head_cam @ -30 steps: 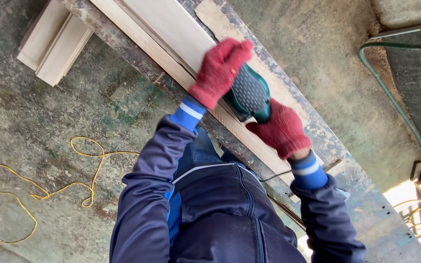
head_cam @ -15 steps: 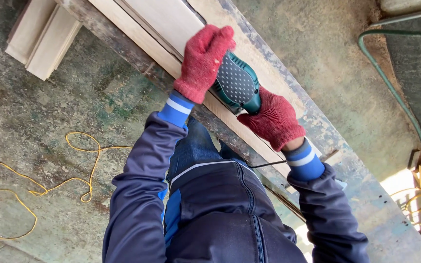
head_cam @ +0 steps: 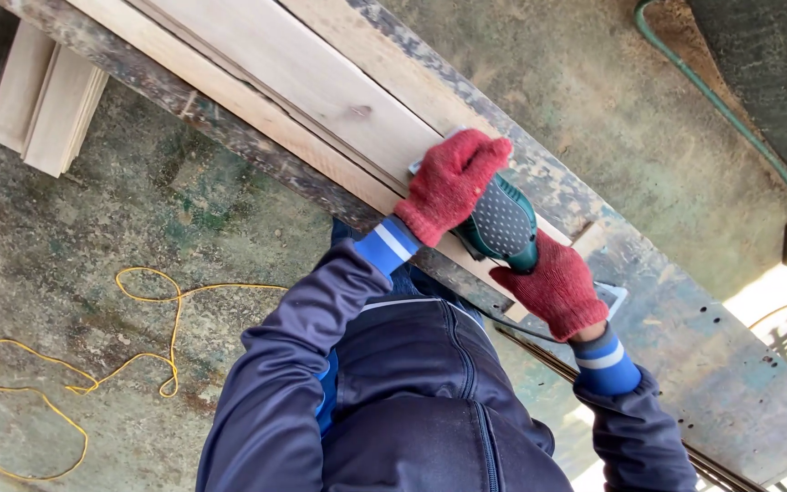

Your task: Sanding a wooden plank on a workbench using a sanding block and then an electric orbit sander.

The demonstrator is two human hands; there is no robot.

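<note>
The sander [head_cam: 501, 221], a green palm-type power tool, sat on the pale wooden board [head_cam: 302, 77] near the near edge of the surface [head_cam: 685, 319]. To work this step well, the tool's base needed to stay flat on the board, with even pressure from both hands, none tipping it toward the board's edge. The left hand [head_cam: 453, 182], in a red knit glove, lay curled over the sander's front, its grip closed on the housing, forearm angled in from the left. The right hand [head_cam: 557, 284], gloved alike, closed its grip on the rear of the sander, wrist bent back toward the body.
</note>
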